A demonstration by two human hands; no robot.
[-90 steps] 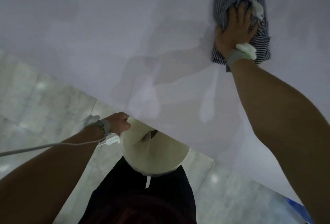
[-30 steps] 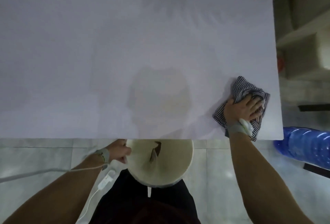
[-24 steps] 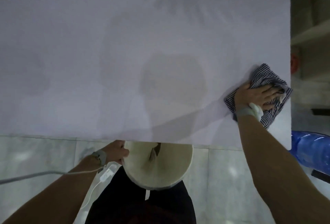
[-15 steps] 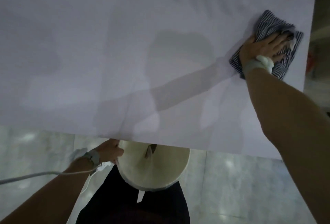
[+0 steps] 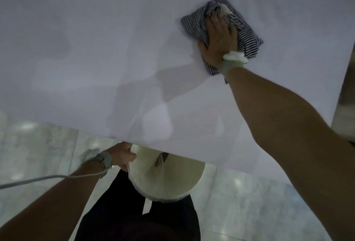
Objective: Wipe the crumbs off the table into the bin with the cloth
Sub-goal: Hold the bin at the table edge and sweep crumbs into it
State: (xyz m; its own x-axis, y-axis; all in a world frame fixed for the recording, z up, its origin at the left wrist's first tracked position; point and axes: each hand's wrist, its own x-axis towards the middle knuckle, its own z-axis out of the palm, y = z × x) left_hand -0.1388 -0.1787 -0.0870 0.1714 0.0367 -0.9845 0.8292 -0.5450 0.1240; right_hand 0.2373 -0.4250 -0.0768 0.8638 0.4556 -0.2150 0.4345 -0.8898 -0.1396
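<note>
A dark blue and white striped cloth (image 5: 247,38) lies crumpled on the white table (image 5: 96,58), far from me and right of the middle. My right hand (image 5: 219,38) presses flat on top of it, fingers spread. A cream round bin (image 5: 167,179) sits just below the table's near edge, partly hidden under it. My left hand (image 5: 123,156) grips the bin's left rim. I cannot make out any crumbs on the table in this dim light.
Pale marble floor tiles (image 5: 38,144) run below the table's near edge. The table's right edge (image 5: 345,79) shows at the far right, with darker furniture beyond it. A white cable (image 5: 38,180) trails from my left wrist.
My right hand has slid the cloth leftward, away from the table's right edge and towards the middle. My left hand keeps holding the bin under the near edge.
</note>
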